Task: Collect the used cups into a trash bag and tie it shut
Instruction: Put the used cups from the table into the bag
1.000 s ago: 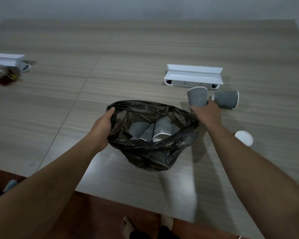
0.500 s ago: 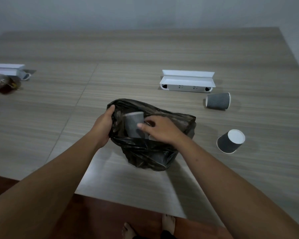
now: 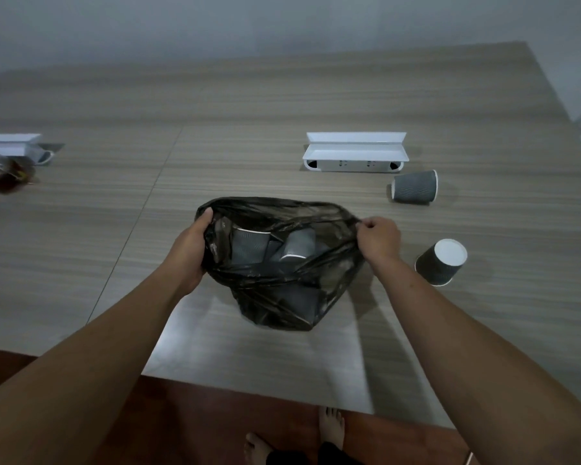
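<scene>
Presently noted: thin black plastic trash bag (image 3: 282,283) resting on the pale wood-grain worktop (image 3: 282,105) near its front edge, mouth held wide. Left hand (image 3: 188,253) curled round the left rim of the bag; right hand (image 3: 378,241) pinching the right rim between thumb and fingertips. Neither grip free. Several grey ribbed paper cups (image 3: 249,250) seen inside the bag, lying jumbled. Two more outstanding on the worktop: one grey ribbed cup on its side (image 3: 415,187) just in front of the white open-lidded socket box (image 3: 354,152), one grey cup standing upside down (image 3: 441,261) near the right hand. Collection judged incomplete; tying not yet due.

Recommended for the step in hand: keep the left grip on the rim so the mouth does not collapse, release only the right, take the nearer upturned cup first, drop it in well clear of the rim. Film looked flimsy; avoid tugging hard.
</scene>
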Demonstrator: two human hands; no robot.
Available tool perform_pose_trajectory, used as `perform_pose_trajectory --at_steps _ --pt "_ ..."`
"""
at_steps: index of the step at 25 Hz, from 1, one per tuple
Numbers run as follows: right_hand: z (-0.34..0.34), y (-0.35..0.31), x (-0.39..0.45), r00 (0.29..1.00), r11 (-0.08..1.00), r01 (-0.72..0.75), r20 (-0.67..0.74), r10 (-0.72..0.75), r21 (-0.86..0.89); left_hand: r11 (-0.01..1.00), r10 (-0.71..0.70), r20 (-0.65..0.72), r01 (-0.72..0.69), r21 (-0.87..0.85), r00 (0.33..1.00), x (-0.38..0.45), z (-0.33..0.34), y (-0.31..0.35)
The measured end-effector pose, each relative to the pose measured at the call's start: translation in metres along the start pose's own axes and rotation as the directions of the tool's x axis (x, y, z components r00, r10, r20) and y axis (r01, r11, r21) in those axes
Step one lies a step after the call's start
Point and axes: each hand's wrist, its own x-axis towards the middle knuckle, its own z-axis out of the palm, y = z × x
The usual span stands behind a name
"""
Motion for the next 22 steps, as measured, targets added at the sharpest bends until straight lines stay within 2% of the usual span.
perform_pose_trajectory --at_steps 2,3,6,8,10,11,13,14,16,18,21,22 --pt "-0.025 -0.005 -0.004 0.987 0.990 0.083 -0.147 -0.065 0.115 1.000 -0.006 0.020 0.006 -0.018 1.000 0.003 0.009 -0.001" --pt "-0.035 -0.006 -0.006 0.982 0.983 0.135 -0.151 -0.115 0.128 1.000 -0.004 0.033 0.005 -0.021 0.999 0.004 0.015 -0.001" --pt "-0.063 0.006 -0.006 0.952 0.951 0.303 0.024 -0.305 0.057 1.000 -0.004 0.069 0.004 -0.010 0.998 0.000 0.042 -0.002" --pt "-0.084 0.021 -0.001 0.936 0.939 0.343 0.070 -0.344 0.028 1.000 0.001 0.067 0.000 -0.015 0.998 -0.003 0.055 -0.002" --pt "-0.106 0.041 0.014 0.956 0.955 0.290 -0.023 -0.291 -0.059 1.000 -0.005 0.053 0.006 -0.015 0.999 -0.005 0.059 -0.003" --pt "-0.118 0.054 0.021 0.975 0.964 0.210 -0.041 -0.220 -0.164 1.000 -0.006 0.048 0.006 -0.007 0.999 -0.005 0.058 -0.004" --pt "-0.131 0.082 0.023 0.996 0.908 0.063 0.077 -0.035 -0.414 1.000 -0.009 0.045 0.009 0.013 0.999 -0.005 0.055 -0.004" --pt "-0.131 0.095 0.022 0.988 0.876 0.044 0.153 0.034 -0.479 1.000 -0.015 0.049 0.014 0.020 0.999 -0.006 0.054 -0.002" --pt "-0.124 0.116 0.021 0.970 0.896 0.050 0.235 0.061 -0.441 0.999 -0.031 0.053 0.030 0.024 0.998 -0.008 0.053 -0.001" --pt "-0.119 0.118 0.017 0.988 0.937 0.048 0.157 0.008 -0.346 0.998 -0.042 0.059 0.039 0.041 0.997 -0.008 0.052 -0.001" --pt "-0.125 0.081 0.004 0.984 0.989 0.055 -0.158 -0.077 -0.140 0.998 -0.044 0.067 0.041 0.053 0.997 -0.008 0.051 -0.003" --pt "-0.127 0.060 -0.005 0.973 0.995 0.103 -0.204 -0.103 -0.013 0.998 -0.046 0.067 0.043 0.050 0.997 -0.009 0.051 -0.003"
